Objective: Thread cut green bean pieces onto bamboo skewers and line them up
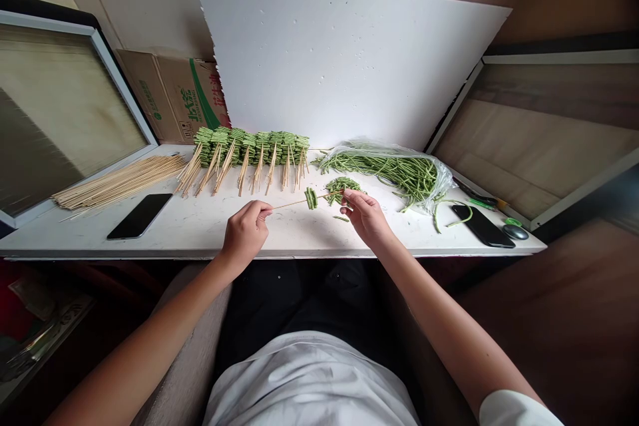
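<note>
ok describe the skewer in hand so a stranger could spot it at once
Over the white table, find the left hand. From it, the bamboo skewer runs toward the right hand. Unlike the full skewers stacked behind, it carries only a few green bean pieces.

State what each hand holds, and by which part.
Left hand: thin, tan wooden skewer, pinched by its left end, short green bean pieces threaded mid-length. Right hand: at the opposite end; grip unclear.
</note>
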`<control>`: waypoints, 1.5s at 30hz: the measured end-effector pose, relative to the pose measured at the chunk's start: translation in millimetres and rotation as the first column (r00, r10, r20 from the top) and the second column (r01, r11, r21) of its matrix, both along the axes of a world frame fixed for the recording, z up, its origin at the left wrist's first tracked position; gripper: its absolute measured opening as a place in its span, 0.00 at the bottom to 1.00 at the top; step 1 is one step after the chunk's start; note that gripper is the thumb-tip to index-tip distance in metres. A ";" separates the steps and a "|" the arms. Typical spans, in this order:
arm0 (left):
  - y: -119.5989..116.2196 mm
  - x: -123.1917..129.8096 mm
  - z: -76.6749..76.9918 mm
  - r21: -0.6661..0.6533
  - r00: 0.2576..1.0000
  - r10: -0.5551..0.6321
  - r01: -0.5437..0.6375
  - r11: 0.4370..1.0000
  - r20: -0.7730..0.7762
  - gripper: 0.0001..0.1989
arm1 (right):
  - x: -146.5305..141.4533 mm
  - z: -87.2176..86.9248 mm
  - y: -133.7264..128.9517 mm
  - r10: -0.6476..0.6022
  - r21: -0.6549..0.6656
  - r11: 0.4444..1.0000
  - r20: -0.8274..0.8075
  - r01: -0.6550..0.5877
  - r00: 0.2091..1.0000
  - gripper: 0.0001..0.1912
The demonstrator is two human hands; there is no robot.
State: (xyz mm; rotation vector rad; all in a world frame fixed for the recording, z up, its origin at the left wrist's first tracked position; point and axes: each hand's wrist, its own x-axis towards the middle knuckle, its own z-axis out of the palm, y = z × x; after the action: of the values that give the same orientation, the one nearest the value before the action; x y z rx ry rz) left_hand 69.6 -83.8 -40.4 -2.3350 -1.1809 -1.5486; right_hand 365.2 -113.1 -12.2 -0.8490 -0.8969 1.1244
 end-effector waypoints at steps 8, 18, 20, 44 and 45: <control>1.3 -0.7 -1.3 0.007 1.000 0.006 -0.006 1.000 0.003 0.10 | -1.0 -0.7 0.2 0.001 -0.010 1.000 -0.011 -0.002 1.000 0.08; 1.8 0.0 -2.3 0.079 1.000 -0.007 0.008 0.997 -0.003 0.09 | -2.3 -1.4 0.6 0.039 -0.032 0.999 -0.018 -0.040 0.999 0.11; 1.4 0.2 -2.7 0.077 1.000 -0.013 0.013 0.997 -0.004 0.09 | -2.5 -2.2 0.9 0.043 -0.030 0.999 -0.005 -0.043 0.999 0.11; -1.0 -1.5 1.8 0.122 0.999 -0.020 0.024 0.992 -0.036 0.15 | 2.0 -9.4 6.7 -0.021 0.013 1.000 0.068 0.020 0.997 0.13; -1.6 -1.5 2.5 0.127 0.999 -0.019 0.024 0.992 -0.043 0.15 | 2.0 -9.8 6.8 -0.021 0.015 1.000 0.069 0.020 0.997 0.13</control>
State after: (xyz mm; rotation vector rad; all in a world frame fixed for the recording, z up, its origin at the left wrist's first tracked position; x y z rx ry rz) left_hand 68.1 -85.4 -37.9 -2.2933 -1.0198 -1.5265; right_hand 367.2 -106.3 -22.0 -0.8877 -0.9506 1.0749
